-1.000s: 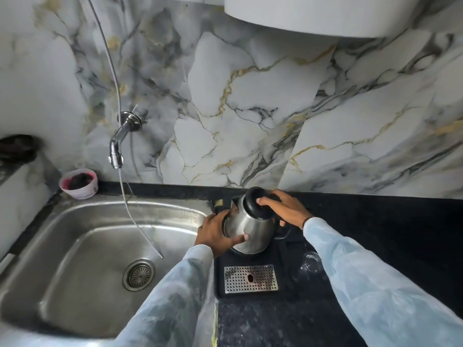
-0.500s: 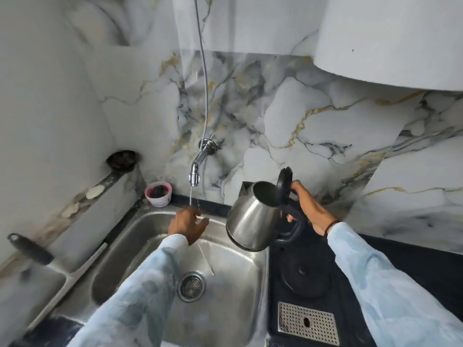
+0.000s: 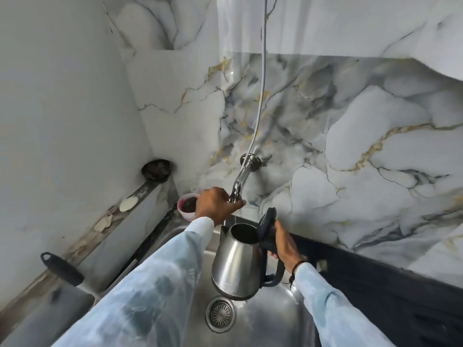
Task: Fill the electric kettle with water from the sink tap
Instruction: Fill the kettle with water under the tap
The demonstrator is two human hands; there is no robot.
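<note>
Holding the kettle [image 3: 235, 264] by its black handle, right hand [image 3: 285, 246] closed around the grip, at centre frame over the sink [image 3: 273, 321], above the drain [image 3: 220, 314]. Keeping the lid [image 3: 266, 221] flipped up and the open mouth just below the tap [image 3: 238, 186], so as to catch the thin trickle falling past the rim. Wrapping the left hand [image 3: 215, 205] around the tap's spout end, fingers curled shut on it, probably steering the flow or working the valve. Filling apparently only just starting; water level inside not visible.
</note>
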